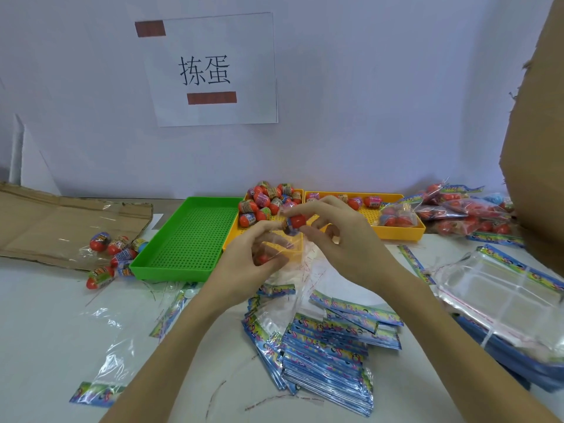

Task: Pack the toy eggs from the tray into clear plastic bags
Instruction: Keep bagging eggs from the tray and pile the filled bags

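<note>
At frame centre, the right hand (pixel 332 239) pinches a small red plastic toy egg (pixel 295 222); the left hand (pixel 253 264) grips a flimsy clear plastic bag (pixel 285 248) open. The egg looks light, hard and slippery.

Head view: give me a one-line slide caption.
Right hand drops a toy egg into the clear bag held by the left hand, before yellow trays.

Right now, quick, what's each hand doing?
Left hand: holds a clear plastic bag open.
Right hand: pinches a red toy egg at the bag's mouth.
</note>
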{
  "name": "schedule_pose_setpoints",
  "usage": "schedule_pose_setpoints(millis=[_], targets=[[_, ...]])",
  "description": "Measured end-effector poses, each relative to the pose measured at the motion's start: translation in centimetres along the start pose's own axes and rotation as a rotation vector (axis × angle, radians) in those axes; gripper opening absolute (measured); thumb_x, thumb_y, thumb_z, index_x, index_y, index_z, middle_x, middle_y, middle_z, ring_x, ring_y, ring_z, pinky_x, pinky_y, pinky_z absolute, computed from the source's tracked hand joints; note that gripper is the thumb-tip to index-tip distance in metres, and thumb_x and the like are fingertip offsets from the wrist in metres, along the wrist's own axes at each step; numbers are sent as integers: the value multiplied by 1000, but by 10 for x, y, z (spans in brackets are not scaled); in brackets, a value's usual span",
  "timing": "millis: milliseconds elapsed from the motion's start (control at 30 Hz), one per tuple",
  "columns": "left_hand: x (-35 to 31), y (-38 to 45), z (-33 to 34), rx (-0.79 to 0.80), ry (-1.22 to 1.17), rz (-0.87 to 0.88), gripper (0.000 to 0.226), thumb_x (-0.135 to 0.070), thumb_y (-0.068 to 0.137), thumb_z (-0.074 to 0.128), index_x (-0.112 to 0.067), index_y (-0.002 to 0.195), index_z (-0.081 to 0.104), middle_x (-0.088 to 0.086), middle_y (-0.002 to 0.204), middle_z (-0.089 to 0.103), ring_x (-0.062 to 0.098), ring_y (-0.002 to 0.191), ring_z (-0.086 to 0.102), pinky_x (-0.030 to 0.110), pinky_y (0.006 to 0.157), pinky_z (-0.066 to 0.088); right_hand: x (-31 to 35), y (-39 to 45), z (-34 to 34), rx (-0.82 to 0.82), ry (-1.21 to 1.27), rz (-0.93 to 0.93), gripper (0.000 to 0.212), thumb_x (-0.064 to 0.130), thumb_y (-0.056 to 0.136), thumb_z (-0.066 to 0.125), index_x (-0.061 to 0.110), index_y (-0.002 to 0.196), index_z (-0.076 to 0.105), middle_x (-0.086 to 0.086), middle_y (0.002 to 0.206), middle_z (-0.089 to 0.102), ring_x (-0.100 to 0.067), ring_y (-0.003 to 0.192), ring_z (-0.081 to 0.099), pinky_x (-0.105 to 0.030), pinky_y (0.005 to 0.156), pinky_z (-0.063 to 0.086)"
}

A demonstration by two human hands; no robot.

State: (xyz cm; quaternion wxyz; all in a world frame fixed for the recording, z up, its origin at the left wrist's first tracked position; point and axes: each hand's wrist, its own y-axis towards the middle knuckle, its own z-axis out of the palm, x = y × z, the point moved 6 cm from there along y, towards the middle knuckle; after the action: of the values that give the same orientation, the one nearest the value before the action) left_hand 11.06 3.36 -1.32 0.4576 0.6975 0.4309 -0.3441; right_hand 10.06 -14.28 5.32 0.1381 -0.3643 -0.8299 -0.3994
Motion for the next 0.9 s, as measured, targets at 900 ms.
schedule_pose_setpoints(millis=[900], targets=[[-16, -4, -1, -55, -138, -13, 38, -38, 91, 71, -25, 126, 68, 0, 95, 79, 11, 79, 75, 24, 53, 49, -3, -3, 3, 12, -125, 19, 22, 19, 100, 67, 24, 121, 69, 8, 111, 62, -4, 68, 59, -9, 66, 39]])
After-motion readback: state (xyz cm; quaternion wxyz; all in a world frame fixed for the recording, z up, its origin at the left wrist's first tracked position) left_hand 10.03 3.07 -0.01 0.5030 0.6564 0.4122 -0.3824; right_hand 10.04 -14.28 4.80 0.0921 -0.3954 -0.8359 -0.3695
